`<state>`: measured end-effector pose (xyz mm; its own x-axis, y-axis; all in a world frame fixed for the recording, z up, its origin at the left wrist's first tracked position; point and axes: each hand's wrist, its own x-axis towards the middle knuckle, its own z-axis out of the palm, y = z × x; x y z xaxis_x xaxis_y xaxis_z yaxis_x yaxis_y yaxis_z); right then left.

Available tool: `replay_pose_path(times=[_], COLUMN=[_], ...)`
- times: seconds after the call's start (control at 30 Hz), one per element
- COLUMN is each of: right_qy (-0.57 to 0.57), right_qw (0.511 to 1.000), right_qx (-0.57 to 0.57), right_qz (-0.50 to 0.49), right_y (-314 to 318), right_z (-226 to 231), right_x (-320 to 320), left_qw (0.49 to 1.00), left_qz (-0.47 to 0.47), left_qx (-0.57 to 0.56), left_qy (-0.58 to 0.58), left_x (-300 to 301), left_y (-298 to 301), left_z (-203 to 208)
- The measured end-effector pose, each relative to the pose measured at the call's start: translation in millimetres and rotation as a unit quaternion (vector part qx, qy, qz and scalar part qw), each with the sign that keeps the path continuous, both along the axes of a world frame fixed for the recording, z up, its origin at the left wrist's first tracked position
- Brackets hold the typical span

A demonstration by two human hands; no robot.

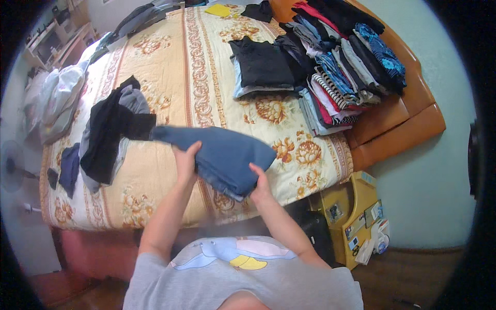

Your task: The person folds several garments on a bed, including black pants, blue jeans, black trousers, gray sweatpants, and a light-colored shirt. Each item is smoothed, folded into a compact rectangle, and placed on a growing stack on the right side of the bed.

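A pair of blue trousers [227,152], folded lengthwise, is held in front of me above the near part of the bed. The folded legs narrow toward the left, and the wider end is on the right. My left hand [187,161] grips the near edge around the middle, thumb on top. At the wide end's lower corner, my right hand [260,182] is closed on the cloth with its thumb up. The other fingers of both hands are partly hidden under the fabric. A heap of black and grey clothes [106,134] lies just left of the trousers.
A flowered bedspread [150,201] covers the bed. Folded black clothes [263,64] lie beyond the trousers. Tall garment stacks [343,67] lean by the orange headboard [398,119]. A yellow nightstand [343,217] stands at right; white plastic bags [59,98] sit at far left.
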<state>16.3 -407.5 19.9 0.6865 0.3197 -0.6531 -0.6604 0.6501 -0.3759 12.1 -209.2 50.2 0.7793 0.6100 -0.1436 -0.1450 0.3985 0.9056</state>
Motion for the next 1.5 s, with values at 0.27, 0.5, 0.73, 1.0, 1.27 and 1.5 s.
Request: replay_pose_path(times=[0.27,0.5,0.73,1.0,1.27,1.5], right_qy=[-0.272,-0.276,-0.084,-0.197,-0.154,-0.265], right_qw=[0.953,0.928,0.937,0.947,0.934,0.83], right_qx=[0.052,0.023,-0.127,-0.056,-0.227,-0.489], right_qz=[-0.123,-0.248,-0.315,-0.248,-0.231,-0.04], right_y=[39.2,61.2,63.9,58.6,44.5,57.6], right_z=[132.4,67.4,-51.6,-51.2,-65.8,-138.5], right_x=[225.8,384.2,403.2,455.3,431.2,281.0], left_qw=[0.964,0.953,0.69,0.687,0.701,0.816], left_qz=[-0.203,-0.077,-0.042,-0.037,-0.005,0.059], left_qx=[-0.032,0.276,0.683,0.679,0.674,0.555], left_qy=[-0.167,0.097,0.238,0.255,0.232,0.152], left_x=[169.5,73.0,0.4,-2.2,-6.5,-11.5], left_y=[52.5,84.4,73.7,77.9,85.7,99.9], left_z=[97.2,-72.2,-166.6,-166.8,-168.6,-177.1])
